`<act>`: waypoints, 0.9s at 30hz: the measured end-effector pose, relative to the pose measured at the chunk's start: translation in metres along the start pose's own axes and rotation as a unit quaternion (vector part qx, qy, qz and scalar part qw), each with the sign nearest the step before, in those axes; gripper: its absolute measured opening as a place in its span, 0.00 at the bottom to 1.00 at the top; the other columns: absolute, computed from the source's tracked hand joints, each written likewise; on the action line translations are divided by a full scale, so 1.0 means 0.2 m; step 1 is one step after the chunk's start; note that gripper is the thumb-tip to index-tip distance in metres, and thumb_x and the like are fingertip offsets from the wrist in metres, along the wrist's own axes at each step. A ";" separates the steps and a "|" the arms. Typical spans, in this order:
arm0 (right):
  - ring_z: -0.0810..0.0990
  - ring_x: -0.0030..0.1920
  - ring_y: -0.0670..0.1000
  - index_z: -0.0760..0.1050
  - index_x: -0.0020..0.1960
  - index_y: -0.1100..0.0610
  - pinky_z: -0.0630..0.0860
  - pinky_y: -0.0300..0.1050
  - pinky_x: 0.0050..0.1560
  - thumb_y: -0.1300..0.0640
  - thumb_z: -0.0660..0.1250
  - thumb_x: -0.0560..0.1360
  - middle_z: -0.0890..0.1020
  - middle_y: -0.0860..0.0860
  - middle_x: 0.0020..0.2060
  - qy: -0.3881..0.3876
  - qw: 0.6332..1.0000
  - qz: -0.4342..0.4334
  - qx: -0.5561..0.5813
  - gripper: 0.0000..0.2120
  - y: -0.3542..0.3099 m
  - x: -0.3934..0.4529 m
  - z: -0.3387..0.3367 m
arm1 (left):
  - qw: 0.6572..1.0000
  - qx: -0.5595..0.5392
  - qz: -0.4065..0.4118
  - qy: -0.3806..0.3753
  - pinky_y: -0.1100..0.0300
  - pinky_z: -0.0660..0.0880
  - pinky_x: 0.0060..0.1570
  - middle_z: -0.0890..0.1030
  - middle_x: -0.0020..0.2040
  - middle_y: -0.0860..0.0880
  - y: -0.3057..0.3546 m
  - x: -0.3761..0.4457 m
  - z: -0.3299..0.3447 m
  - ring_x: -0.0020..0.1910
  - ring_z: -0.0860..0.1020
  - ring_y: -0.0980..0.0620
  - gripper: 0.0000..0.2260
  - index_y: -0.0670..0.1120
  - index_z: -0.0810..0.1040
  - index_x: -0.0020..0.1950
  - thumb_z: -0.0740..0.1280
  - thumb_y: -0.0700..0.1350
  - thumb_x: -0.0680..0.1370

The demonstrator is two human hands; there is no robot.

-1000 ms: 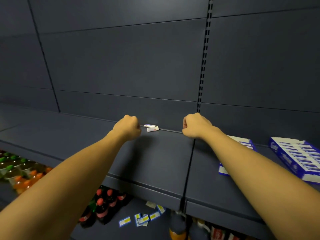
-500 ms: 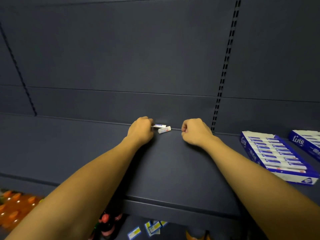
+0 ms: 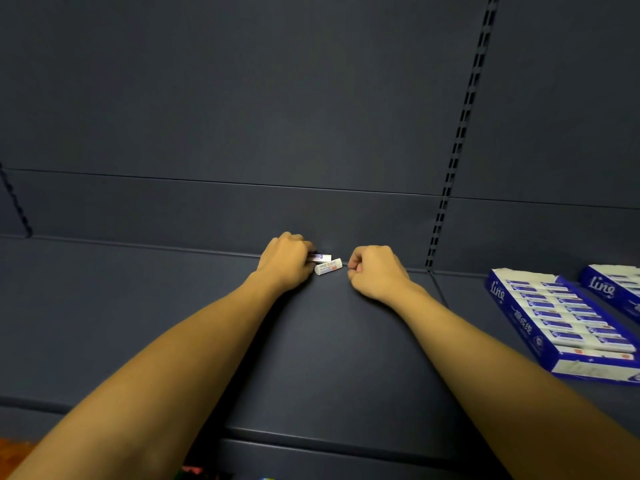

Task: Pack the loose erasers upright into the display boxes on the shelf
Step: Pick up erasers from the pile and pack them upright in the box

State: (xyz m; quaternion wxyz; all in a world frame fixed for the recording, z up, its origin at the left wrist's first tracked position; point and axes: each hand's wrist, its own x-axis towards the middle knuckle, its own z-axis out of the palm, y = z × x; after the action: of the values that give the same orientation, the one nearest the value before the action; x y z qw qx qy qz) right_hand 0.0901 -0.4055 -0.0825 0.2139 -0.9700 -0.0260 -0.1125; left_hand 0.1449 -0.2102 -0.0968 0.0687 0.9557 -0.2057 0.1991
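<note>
Logging from the head view: both forearms reach onto the dark shelf [image 3: 173,323], hands at the back edge where it meets the rear panel [image 3: 242,98].

Left hand [image 3: 285,263]: fingers curled round the end of one eraser [image 3: 321,258], whose white-and-blue sleeve pokes out toward 3 o'clock from the fist. I read this as a pinch on that eraser; the fingertips themselves are hidden.

Second eraser [image 3: 328,266]: lies flat on the shelf, just at 4 o'clock of the held one, touching or nearly touching it; I cannot tell which. White body with a small red mark, long axis running roughly 8 to 2 o'clock.

Right hand [image 3: 375,273]: curled into a narrow fist, knuckles on the shelf, at 3 o'clock of the loose eraser and apart from it. I cannot see anything inside it.

Display boxes: first blue display box [image 3: 561,323] sits at 4 o'clock of the right hand, well apart, filled with rows of erasers. Second blue box [image 3: 613,289] is just beyond it at the right frame edge, partly cut off.

Slotted upright [image 3: 450,174] in the rear panel stands between the hands and the boxes.
</note>
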 end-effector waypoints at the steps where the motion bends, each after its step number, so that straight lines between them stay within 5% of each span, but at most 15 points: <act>1: 0.80 0.47 0.53 0.78 0.44 0.48 0.81 0.47 0.48 0.57 0.67 0.74 0.81 0.48 0.44 0.000 1.000 0.001 0.000 0.04 -0.01 0.01 0.00 | 1.000 -0.003 -0.004 0.001 0.53 0.73 0.54 0.80 0.57 0.46 0.00 0.01 0.00 0.57 0.75 0.44 0.14 0.49 0.81 0.64 0.65 0.49 0.79; 6: 0.81 0.48 0.56 0.76 0.39 0.50 0.80 0.49 0.49 0.47 0.71 0.75 0.82 0.52 0.45 -0.008 0.998 0.055 0.036 0.10 -0.07 0.06 0.03 | 1.000 -0.021 -0.010 -0.011 0.55 0.72 0.54 0.79 0.56 0.47 -0.02 -0.01 -0.04 0.58 0.74 0.45 0.12 0.49 0.84 0.59 0.66 0.47 0.79; 11: 0.80 0.51 0.58 0.80 0.51 0.56 0.78 0.47 0.50 0.39 0.70 0.73 0.80 0.55 0.51 -0.015 0.990 0.120 0.070 0.21 -0.12 0.11 0.06 | 0.997 -0.042 -0.030 -0.050 0.53 0.77 0.51 0.81 0.51 0.49 -0.08 -0.04 -0.10 0.52 0.77 0.47 0.10 0.47 0.85 0.53 0.68 0.48 0.75; 15: 0.80 0.55 0.59 0.78 0.51 0.58 0.76 0.46 0.47 0.36 0.71 0.71 0.78 0.54 0.52 -0.014 0.986 0.152 0.067 0.24 -0.17 0.12 0.06 | 0.993 -0.057 -0.058 -0.085 0.51 0.80 0.45 0.83 0.44 0.48 -0.13 -0.07 -0.15 0.46 0.80 0.46 0.09 0.48 0.85 0.49 0.69 0.48 0.73; 19: 0.80 0.53 0.58 0.72 0.44 0.54 0.74 0.45 0.43 0.40 0.73 0.70 0.75 0.52 0.47 -0.017 0.986 0.164 0.032 0.19 -0.25 0.11 0.03 | 0.989 -0.079 -0.102 -0.073 0.51 0.82 0.43 0.82 0.43 0.47 -0.19 -0.10 -0.20 0.42 0.80 0.47 0.08 0.47 0.84 0.50 0.71 0.47 0.73; 27: 0.77 0.34 0.53 0.74 0.35 0.57 0.70 0.40 0.33 0.64 0.68 0.62 0.78 0.52 0.37 -0.071 0.984 0.165 0.004 0.05 -0.36 0.10 -0.01 | 0.978 -0.142 -0.149 -0.011 0.52 0.81 0.42 0.83 0.43 0.49 -0.25 -0.15 -0.27 0.41 0.81 0.50 0.08 0.47 0.83 0.49 0.74 0.46 0.72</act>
State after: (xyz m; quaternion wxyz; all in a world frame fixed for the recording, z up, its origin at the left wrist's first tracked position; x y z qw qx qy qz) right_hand 0.1009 -0.3410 -0.0461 0.2310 -0.9657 0.1184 -0.0066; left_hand 0.1225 -0.1427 -0.0623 0.2309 0.9581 -0.0877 0.1452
